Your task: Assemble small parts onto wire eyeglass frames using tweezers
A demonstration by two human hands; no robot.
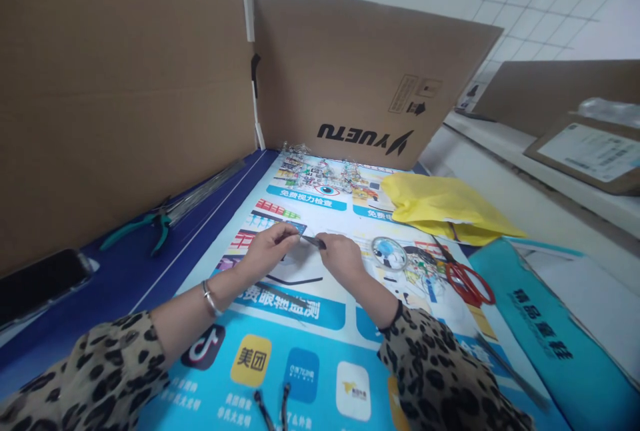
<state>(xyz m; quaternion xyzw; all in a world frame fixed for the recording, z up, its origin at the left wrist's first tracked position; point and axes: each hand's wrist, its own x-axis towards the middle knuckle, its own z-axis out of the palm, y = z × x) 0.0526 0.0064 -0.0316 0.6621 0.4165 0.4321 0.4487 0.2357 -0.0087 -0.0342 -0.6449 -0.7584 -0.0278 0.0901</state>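
A thin dark strip (313, 241) stretches between my two hands over the printed mat (295, 391). My left hand (273, 249) pinches its left end between thumb and fingers. On the other end my right hand (343, 258) is closed, fingers curled. What the strip is made of I cannot make out. Just right of my right hand lies a round clear dish (389, 253). Beyond both hands, a cluster of fine clear and coloured wire-like pieces (320, 171) spreads over the mat.
Teal-handled pliers (161, 231) and a bundle of thin wires (205, 194) lie left, near a phone (45, 284). Red-handled scissors (470, 283), a yellow bag (445, 201) and a teal box (530, 324) are right. Cardboard panels (360, 78) stand behind and left.
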